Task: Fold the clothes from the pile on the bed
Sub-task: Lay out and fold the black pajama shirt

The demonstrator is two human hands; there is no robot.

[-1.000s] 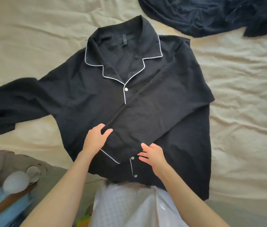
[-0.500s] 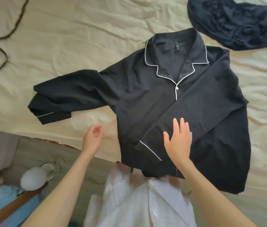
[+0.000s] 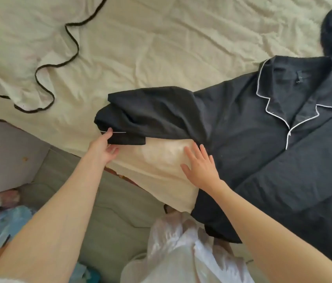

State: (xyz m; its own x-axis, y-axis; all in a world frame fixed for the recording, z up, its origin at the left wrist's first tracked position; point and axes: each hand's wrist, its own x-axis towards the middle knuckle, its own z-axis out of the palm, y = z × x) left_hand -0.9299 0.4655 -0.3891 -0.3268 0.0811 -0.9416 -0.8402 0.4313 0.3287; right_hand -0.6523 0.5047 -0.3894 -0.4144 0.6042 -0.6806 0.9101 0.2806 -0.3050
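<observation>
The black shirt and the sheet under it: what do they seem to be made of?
The black shirt looks like a soft woven fabric, perhaps cotton or viscose, matte, with fine crinkles and limp folds at the sleeve; its white piping seems a smooth cord trim. The cream bed sheet looks like thin woven cotton, matte and heavily creased. The exact fibres cannot be told.

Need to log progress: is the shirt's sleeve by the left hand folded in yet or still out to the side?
Still out. The sleeve lies bunched sideways on the sheet; the left hand pinches its cuff.
</observation>
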